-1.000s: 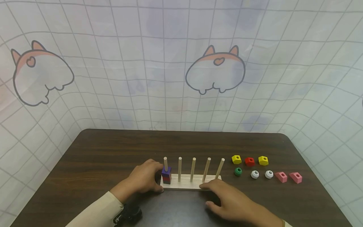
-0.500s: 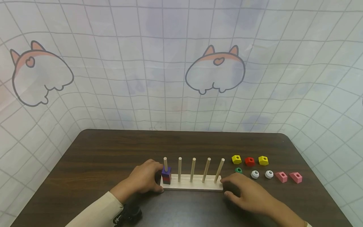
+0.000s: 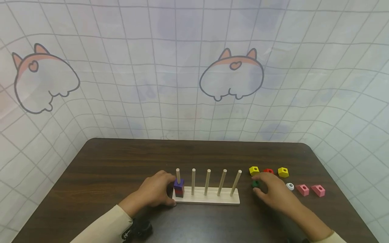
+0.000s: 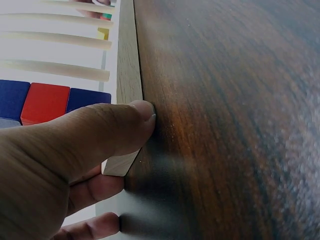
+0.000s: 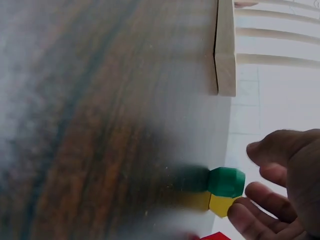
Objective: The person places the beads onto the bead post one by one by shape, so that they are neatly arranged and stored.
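Picking up the green bead [image 5: 227, 182] looks to be the step in hand. It rests on the table [image 3: 91, 179], off the right-hand end of the peg board [image 3: 209, 199], with a yellow block [image 3: 254, 171] just behind it, towards the table's far edge. The right hand [image 3: 278, 194] hovers over it with fingers and thumb spread, thumb on the near side, holding nothing; the right wrist view seems to show a gap to the bead, though the fingertips partly hide it from above. By my reading, the next move calls for bringing thumb and fingers together on the bead's sides and lifting it straight up, without nudging the yellow block.

Meanwhile the left hand [image 3: 155, 189] clasps the board's left end, its thumb pressed against the near edge at that corner and the other fingers bent beyond the end. Beside it, a purple and red stack [image 3: 179, 189] sits on the leftmost peg; the other four pegs [image 3: 207, 182] are bare. Towards the table's right edge lie two pink blocks [image 3: 318, 190].
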Demonstrator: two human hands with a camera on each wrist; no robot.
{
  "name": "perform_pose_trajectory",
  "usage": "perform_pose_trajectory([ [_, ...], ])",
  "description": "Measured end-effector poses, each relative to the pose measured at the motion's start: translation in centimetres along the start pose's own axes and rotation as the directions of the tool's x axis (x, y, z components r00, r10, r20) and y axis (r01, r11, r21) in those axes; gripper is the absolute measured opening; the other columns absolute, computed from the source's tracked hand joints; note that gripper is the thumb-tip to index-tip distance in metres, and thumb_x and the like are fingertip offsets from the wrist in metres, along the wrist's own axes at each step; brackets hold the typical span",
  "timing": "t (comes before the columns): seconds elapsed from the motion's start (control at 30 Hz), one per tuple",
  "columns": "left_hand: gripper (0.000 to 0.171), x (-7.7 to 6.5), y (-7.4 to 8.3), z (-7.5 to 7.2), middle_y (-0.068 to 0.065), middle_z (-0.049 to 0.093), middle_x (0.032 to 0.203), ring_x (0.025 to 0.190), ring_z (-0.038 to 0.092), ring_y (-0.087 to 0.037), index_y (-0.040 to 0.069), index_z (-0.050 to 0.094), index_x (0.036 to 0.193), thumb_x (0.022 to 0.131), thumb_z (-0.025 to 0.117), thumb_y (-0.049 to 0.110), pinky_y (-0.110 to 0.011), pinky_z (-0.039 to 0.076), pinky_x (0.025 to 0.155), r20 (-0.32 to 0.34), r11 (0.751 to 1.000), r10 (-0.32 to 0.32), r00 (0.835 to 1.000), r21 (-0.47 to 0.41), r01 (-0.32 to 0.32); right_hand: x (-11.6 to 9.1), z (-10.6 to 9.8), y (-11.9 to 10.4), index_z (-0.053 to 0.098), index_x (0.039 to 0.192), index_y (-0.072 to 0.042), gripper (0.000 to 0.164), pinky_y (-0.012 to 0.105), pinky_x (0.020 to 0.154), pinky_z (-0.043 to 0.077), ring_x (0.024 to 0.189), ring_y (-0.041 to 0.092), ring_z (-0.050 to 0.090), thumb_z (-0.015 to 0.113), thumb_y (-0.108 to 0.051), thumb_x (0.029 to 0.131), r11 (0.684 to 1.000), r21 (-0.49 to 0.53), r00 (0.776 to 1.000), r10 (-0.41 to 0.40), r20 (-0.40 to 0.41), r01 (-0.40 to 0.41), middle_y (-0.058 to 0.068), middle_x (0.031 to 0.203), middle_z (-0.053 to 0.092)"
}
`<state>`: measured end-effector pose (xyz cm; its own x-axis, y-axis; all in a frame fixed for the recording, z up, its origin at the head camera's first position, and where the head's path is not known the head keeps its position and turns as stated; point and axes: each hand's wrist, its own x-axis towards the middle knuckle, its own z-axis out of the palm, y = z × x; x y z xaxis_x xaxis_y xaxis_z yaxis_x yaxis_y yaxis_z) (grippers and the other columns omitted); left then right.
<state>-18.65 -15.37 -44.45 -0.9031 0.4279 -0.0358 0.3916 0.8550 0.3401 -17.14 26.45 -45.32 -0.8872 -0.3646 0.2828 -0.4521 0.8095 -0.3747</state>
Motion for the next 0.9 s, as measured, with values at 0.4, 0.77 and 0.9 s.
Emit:
perform_pose_trajectory([
  [0.4,0.067,0.0,0.0,0.0,-0.001,0.067,0.119,0.116,0.058,-0.024,0.016,0.071,0.117,0.060,0.097,0.040,-0.058,0.053,0.082,-0.002,1.000,-0.004,1.000,0.006,0.004,1.0,0.1,0.2,0.069,0.114,-0.002,0.031,0.055,0.087,0.054,0.101,0.031,0.067,0.081,-0.009,0.085,0.988,-0.028,0.983,0.152,0.102,-0.149,0.009,0.109,0.070],
  [0.77,0.070,0.0,0.0,0.0,-0.002,0.067,0.120,0.118,0.057,-0.025,0.015,0.070,0.119,0.060,0.097,0.040,-0.059,0.053,0.082,-0.011,1.000,0.005,1.000,0.009,-0.005,1.6,-0.1,-0.2,0.065,0.106,-0.007,0.029,0.051,0.078,0.056,0.084,0.022,0.066,0.083,-0.011,0.084,0.990,-0.029,0.987,0.140,0.074,-0.138,0.003,0.098,0.071],
  [0.9,0.071,0.0,0.0,-0.1,-0.003,0.067,0.121,0.119,0.057,-0.026,0.014,0.070,0.120,0.060,0.097,0.040,-0.059,0.054,0.082,-0.010,1.000,0.003,1.000,0.008,-0.003,2.1,-0.8,-0.8,0.063,0.100,-0.008,0.028,0.042,0.067,0.053,0.072,0.016,0.057,0.084,-0.010,0.082,0.994,-0.021,0.994,0.105,0.035,-0.105,-0.002,0.088,0.066],
])
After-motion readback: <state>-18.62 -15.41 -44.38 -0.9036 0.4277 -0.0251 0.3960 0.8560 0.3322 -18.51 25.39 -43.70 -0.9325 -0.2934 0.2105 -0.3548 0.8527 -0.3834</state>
